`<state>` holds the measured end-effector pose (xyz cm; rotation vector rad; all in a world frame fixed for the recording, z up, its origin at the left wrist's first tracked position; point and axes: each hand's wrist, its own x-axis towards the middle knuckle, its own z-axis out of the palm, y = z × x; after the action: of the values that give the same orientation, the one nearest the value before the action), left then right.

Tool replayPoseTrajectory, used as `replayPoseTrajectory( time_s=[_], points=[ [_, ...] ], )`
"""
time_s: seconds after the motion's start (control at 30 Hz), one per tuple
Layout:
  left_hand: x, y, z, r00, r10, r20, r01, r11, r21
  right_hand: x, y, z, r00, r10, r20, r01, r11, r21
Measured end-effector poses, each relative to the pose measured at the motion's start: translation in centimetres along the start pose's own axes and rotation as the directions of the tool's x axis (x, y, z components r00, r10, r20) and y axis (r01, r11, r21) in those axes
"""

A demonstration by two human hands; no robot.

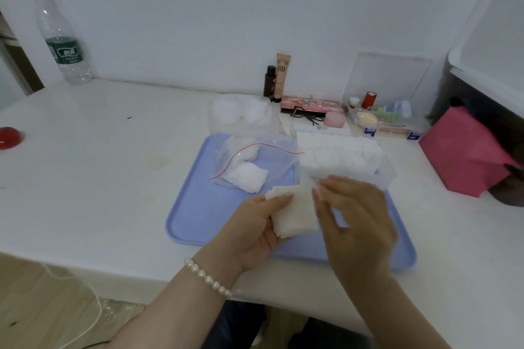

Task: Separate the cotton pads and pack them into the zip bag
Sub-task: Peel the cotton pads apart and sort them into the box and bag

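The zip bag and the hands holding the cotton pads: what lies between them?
In the head view, only bare blue tray separates the zip bag from the left hand and its cotton pads.

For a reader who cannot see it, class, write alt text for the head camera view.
Two bare hands hold a small stack of cotton pads over a blue tray: the left hand grips the stack and the right hand picks at its edge. Behind, a clear zip bag already holds some pads beside a clear box of pads.

Both hands, left (255, 224) and right (354, 215), pinching cotton pads (295, 215) above blue tray (198, 207), zip bag (255, 161) behind
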<state>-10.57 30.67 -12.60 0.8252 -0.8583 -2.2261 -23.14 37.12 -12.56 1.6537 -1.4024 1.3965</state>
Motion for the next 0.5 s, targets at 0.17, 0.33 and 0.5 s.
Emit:
replayPoseTrajectory(
  time_s=[0.17, 0.33, 0.5],
  points=[
    [-0.1, -0.3, 0.1, 1.000, -0.003, 0.013, 0.003, 1.000, -0.016, -1.7, 0.0, 1.1, 0.978, -0.210, 0.017, 0.210, 0.976, -0.058],
    [-0.2, -0.7, 0.2, 1.000, -0.018, -0.014, 0.017, 1.000, -0.015, 0.2, 0.3, 0.4, 0.983, -0.160, -0.089, 0.158, 0.987, -0.027],
    [-0.3, -0.3, 0.4, 0.999, -0.037, 0.006, 0.037, 0.998, -0.053, -2.1, 0.1, 1.6, 0.956, -0.290, 0.033, 0.290, 0.957, -0.012]
  ],
)
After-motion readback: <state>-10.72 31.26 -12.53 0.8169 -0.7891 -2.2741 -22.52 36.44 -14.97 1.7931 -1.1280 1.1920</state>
